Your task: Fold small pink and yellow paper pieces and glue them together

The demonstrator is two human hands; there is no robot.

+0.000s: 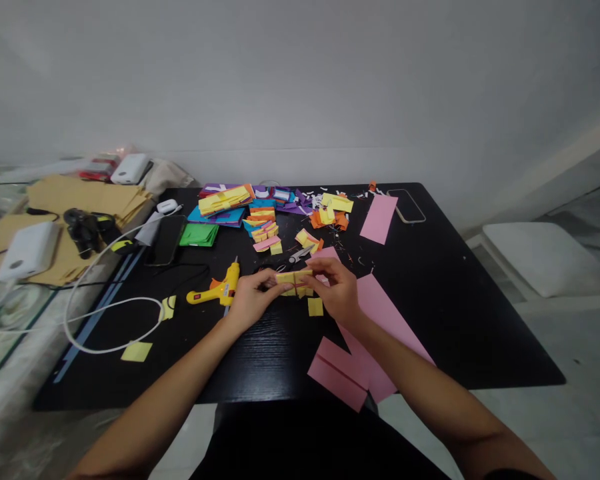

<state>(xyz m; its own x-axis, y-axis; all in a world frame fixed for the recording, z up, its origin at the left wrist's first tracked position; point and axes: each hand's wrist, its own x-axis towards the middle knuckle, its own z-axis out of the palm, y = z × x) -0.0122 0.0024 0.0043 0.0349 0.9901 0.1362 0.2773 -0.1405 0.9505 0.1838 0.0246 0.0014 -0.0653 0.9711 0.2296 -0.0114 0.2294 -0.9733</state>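
Between my two hands is a small folded yellow paper piece (294,277) with a dark line or band across its middle. My left hand (254,293) pinches its left end with thumb and fingers. At the right end, my right hand (336,288) grips it the same way. Just below it lies a small yellow paper square (315,307). Scissors (301,254) rest a little beyond my hands. A yellow glue gun (223,287) lies left of my left hand. Under my right forearm is a large pink sheet (380,320).
Folded yellow paper strips (225,200) and a green paper stack (199,235) lie at the back left. Orange paper scraps (337,220) are beyond the scissors. A pink card (379,219) and a phone case (407,207) sit back right. A white cable (113,350) loops at left beside a dark phone (166,241).
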